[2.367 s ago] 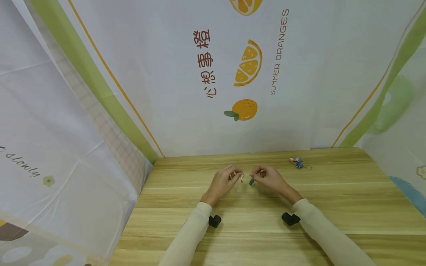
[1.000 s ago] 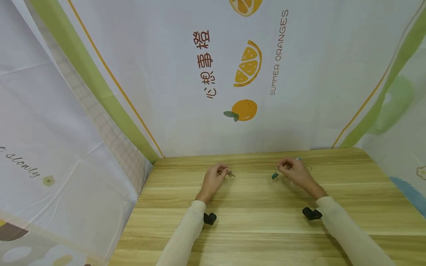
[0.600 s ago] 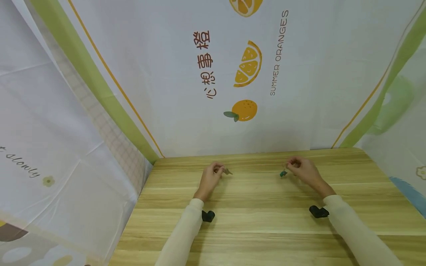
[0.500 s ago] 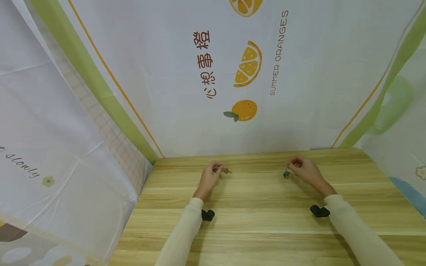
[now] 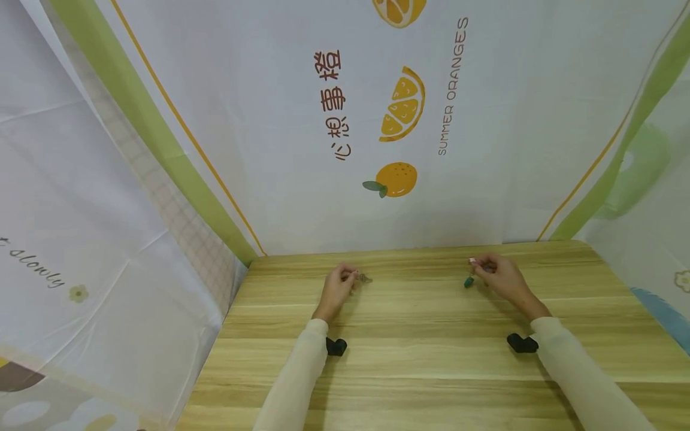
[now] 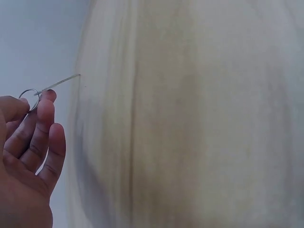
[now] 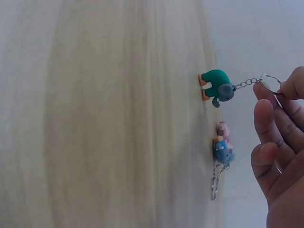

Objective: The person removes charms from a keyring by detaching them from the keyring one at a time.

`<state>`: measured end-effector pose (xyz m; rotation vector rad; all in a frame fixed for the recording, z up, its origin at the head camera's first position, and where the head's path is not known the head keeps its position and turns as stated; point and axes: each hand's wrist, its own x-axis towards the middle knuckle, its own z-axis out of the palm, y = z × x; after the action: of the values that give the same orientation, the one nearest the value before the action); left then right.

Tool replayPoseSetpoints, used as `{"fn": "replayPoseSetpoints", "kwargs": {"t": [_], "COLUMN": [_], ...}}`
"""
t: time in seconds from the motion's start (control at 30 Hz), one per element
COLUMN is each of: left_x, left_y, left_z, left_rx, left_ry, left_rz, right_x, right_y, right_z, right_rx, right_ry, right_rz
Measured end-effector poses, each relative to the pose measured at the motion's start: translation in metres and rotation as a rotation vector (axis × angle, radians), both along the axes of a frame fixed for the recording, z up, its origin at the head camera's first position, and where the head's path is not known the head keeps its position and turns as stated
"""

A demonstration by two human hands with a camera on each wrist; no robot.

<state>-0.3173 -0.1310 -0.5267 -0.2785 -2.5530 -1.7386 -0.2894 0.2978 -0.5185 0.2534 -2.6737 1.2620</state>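
My left hand [image 5: 335, 293] is over the back left of the table, thumb and index finger pinching a key ring. From that ring a key [image 6: 61, 83] points away from the fingertips. On the back right side, my right hand [image 5: 504, 278] pinches the metal ring of a keychain. Its small animal figure [image 7: 216, 83], with a green body, grey head and orange feet, dangles from a short chain above the wood. Beyond it in the right wrist view lie more figure keychains, one blue [image 7: 221, 151] and one pink [image 7: 223, 128]; in the head view the right hand mostly covers them.
The wood-grain table [image 5: 409, 335] ends at the back against a white cloth with printed oranges [image 5: 396, 179]. More cloth hangs at both sides. Black camera mounts [image 5: 336, 346] sit at the wrists.
The hands, close together mid-table earlier, have moved apart: the left with the key to the left, the right with the green keychain to the right. Over the last half second they shifted only slightly.
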Motion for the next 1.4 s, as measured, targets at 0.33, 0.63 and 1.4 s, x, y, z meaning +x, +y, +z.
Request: {"fn": "replayPoseSetpoints", "kwargs": {"t": [0.33,0.63,1.4], "left_x": [0.001,0.003,-0.003], "left_y": [-0.003,-0.001,-0.014], "left_z": [-0.005,-0.005,-0.010], "left_rx": [-0.054,-0.266,-0.273], "left_ry": [-0.001,0.046,0.132], "left_rz": [0.011,0.104,0.107], "right_x": [0.008,0.013,0.016], "right_y": [0.013,0.028,0.047], "right_z": [-0.006,-0.014,-0.012], "right_rx": [0.004,-0.001,0.068], "right_ry": [-0.006,-0.020,-0.049], "right_rz": [-0.035,-0.063,-0.165]}}
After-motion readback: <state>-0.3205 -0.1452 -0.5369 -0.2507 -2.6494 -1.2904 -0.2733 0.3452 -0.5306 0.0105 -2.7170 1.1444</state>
